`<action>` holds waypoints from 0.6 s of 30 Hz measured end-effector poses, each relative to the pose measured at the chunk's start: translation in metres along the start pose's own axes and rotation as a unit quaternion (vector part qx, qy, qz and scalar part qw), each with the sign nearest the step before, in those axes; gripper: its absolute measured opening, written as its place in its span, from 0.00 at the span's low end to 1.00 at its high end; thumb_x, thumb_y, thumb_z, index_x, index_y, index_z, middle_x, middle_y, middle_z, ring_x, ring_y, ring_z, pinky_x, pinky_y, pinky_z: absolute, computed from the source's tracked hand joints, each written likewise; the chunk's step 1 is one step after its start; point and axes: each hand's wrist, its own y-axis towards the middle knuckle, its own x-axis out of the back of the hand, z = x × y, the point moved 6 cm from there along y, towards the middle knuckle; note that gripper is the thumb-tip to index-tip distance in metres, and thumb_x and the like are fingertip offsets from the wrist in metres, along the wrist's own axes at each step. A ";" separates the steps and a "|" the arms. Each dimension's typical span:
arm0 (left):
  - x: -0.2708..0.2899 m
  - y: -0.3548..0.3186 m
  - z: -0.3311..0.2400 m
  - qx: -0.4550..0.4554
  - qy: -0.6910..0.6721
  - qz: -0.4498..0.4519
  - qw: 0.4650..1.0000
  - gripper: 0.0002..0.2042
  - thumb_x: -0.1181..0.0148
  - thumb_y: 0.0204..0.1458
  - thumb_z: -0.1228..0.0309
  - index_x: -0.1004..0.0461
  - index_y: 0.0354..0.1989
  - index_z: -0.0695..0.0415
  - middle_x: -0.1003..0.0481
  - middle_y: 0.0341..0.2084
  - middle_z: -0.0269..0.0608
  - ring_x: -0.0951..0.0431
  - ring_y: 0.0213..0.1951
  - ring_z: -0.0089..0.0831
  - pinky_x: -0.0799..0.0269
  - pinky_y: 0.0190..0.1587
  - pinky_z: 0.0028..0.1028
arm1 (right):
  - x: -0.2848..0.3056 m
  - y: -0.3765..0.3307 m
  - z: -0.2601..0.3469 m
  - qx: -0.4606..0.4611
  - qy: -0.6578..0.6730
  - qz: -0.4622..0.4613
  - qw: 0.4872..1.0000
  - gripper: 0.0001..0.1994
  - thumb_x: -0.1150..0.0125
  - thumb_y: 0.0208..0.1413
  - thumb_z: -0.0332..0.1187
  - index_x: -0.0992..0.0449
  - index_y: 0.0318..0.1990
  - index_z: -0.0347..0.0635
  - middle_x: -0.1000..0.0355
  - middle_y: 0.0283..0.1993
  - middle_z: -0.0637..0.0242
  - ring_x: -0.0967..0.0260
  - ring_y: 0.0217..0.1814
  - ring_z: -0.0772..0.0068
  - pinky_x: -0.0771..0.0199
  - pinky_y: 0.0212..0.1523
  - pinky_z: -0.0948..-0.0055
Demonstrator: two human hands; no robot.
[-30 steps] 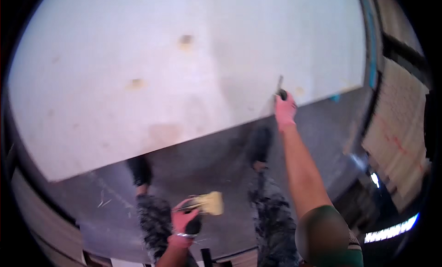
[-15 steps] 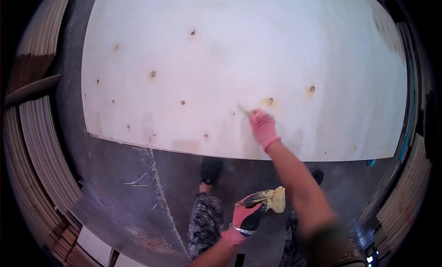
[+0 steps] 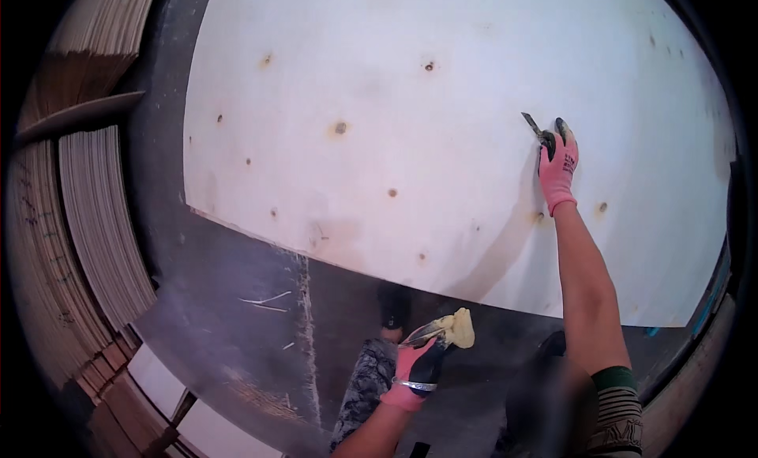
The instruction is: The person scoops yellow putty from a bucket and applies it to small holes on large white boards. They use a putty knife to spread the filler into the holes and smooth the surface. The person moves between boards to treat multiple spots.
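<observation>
A large pale plywood sheet [image 3: 379, 150] with several dark knots lies in front of me. Above its right part, my right hand [image 3: 559, 166], in a pink glove with dark fingertips, grips a small putty knife [image 3: 530, 124] whose narrow blade points up and left. Whether the blade touches the sheet, I cannot tell. Closer to my body, off the sheet's front edge, my left hand [image 3: 416, 371] wears a similar glove and a silvery band at the wrist. It is closed on a flat scraper [image 3: 427, 330] carrying a thick lump of yellowish putty [image 3: 460, 329].
Stacks of thin wood sheets [image 3: 103, 213] stand along the left side, and more boards [image 3: 695, 363] at the lower right. The dark floor [image 3: 237, 332] has a pale rough line and wood splinters [image 3: 268, 302]. My legs and shoes are near the sheet's front edge.
My right hand with the putty knife has moved away from the front edge, farther out over the sheet and rightward. The view has turned. My left hand still holds the loaded scraper.
</observation>
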 end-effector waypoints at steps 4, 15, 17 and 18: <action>0.073 0.051 -0.015 -0.059 0.238 -0.042 0.969 0.15 0.43 0.46 0.77 0.32 0.43 0.68 0.27 0.36 0.45 0.26 0.38 0.31 0.29 0.41 0.26 | -0.012 0.011 0.019 -0.049 -0.053 0.003 0.997 0.20 0.44 0.42 0.28 0.36 0.46 0.41 0.47 0.58 0.56 0.53 0.60 0.52 0.55 0.60 0.55; -0.161 0.258 -0.261 -0.416 0.537 0.051 0.733 0.14 0.42 0.38 0.81 0.27 0.37 0.59 0.28 0.30 0.38 0.27 0.32 0.28 0.32 0.35 0.22 | -0.024 -0.001 0.008 -0.091 -0.038 0.085 0.992 0.22 0.43 0.40 0.33 0.37 0.46 0.44 0.50 0.59 0.55 0.57 0.61 0.48 0.60 0.60 0.50; -0.159 0.306 -0.265 -0.420 0.680 0.009 0.601 0.12 0.42 0.39 0.73 0.26 0.35 0.56 0.28 0.31 0.40 0.28 0.32 0.38 0.33 0.36 0.28 | -0.024 0.002 0.007 -0.093 -0.035 0.087 0.991 0.22 0.43 0.40 0.33 0.37 0.46 0.44 0.49 0.59 0.55 0.56 0.61 0.48 0.60 0.60 0.50; -0.163 0.321 -0.266 -0.389 0.679 0.001 0.623 0.11 0.43 0.40 0.72 0.26 0.35 0.55 0.28 0.30 0.41 0.28 0.32 0.38 0.33 0.35 0.30 | -0.023 0.000 0.006 -0.096 -0.035 0.091 0.991 0.22 0.43 0.40 0.33 0.37 0.46 0.44 0.49 0.59 0.55 0.56 0.61 0.48 0.60 0.60 0.50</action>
